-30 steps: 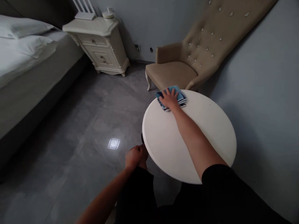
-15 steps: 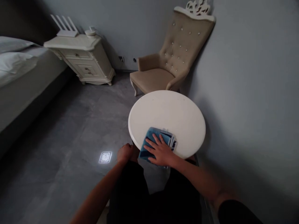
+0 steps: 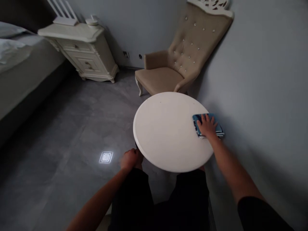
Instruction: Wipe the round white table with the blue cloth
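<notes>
My right hand (image 3: 207,126) lies flat with fingers spread on a folded blue cloth (image 3: 196,121), pressing it against the right edge of a round white table (image 3: 166,134). Part of the cloth sticks out past the rim; dark and white bands show along its edges. Below the table's left edge, my left hand (image 3: 130,158) rests by my left knee with its fingers curled closed. I see nothing in it.
Behind the table stands a brown tufted armchair (image 3: 160,78). A cream nightstand (image 3: 84,54) carries a white router (image 3: 66,20) with several antennas. A bed (image 3: 36,61) is at far left, and a grey wall (image 3: 264,80) runs close along the right.
My right hand has carried the cloth from the table's near left edge across to its right edge. My left hand has stayed by the knee. The view has shifted slightly.
</notes>
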The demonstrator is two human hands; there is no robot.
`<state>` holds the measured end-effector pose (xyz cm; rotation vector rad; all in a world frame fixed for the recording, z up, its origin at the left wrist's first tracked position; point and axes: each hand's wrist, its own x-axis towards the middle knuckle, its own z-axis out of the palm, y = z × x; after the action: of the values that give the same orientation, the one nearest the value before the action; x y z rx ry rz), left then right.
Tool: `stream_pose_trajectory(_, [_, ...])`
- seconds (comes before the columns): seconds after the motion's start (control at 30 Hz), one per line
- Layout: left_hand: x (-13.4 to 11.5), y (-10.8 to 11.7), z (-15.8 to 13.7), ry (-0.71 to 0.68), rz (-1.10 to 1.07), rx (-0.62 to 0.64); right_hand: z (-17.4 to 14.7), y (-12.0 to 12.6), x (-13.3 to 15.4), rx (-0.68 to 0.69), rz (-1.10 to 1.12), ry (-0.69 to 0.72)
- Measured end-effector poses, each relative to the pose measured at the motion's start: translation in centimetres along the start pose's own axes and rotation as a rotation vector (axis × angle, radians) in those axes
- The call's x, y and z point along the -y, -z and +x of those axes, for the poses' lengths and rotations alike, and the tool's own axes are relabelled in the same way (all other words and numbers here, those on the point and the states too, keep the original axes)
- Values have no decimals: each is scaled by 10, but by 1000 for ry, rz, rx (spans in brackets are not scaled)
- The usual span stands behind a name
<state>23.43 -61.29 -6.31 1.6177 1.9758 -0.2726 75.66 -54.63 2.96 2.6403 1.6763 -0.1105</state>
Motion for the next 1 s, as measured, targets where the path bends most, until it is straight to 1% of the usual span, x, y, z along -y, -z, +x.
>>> stream_pose_trajectory(0.07, [3,0,5,2,-14,-6,58,5,33,-8,38,-51])
stream_pose_trajectory(0.17, [10,0,14,13,-40,-2,130,8,99,-6,80,-52])
stream_pose_trajectory(0.23, [14,1,20,28,-55,4,161,7,152,7,90,-12])
stream_pose_trajectory(0.3, [16,3,24,44,-67,14,174,6,208,21,94,66])
stream_pose_trajectory(0.37, [15,5,26,48,-68,22,167,5,264,32,104,173])
stream_pose_trajectory(0.43, [11,6,25,50,-60,19,140,5,311,48,116,300])
stream_pose_trajectory(0.5, [7,6,23,49,-54,9,96,4,344,58,134,458])
stream_pose_trajectory(0.57, [2,5,20,47,-51,-2,38,3,359,58,153,620])
stream_pose_trajectory(0.63, [-1,2,16,48,-46,-10,-26,-2,353,55,163,744])
stream_pose_trajectory(0.7, [-3,0,12,56,-41,-15,-90,-8,326,55,159,836])
stream_pose_trajectory(0.77, [-4,-1,7,58,-41,-26,-145,-15,282,57,145,903])
stream_pose_trajectory(0.83, [-5,-1,3,47,-44,-36,-187,-23,227,72,119,908])
stream_pose_trajectory(0.9, [-5,-1,-1,32,-46,-35,-209,-28,166,95,84,839])
stream_pose_trajectory(0.93, [-4,-2,-2,26,-45,-31,-212,-29,137,100,64,784])
stream_pose_trajectory(1.0, [-3,-3,-3,15,-41,-26,-202,-29,83,85,19,643])
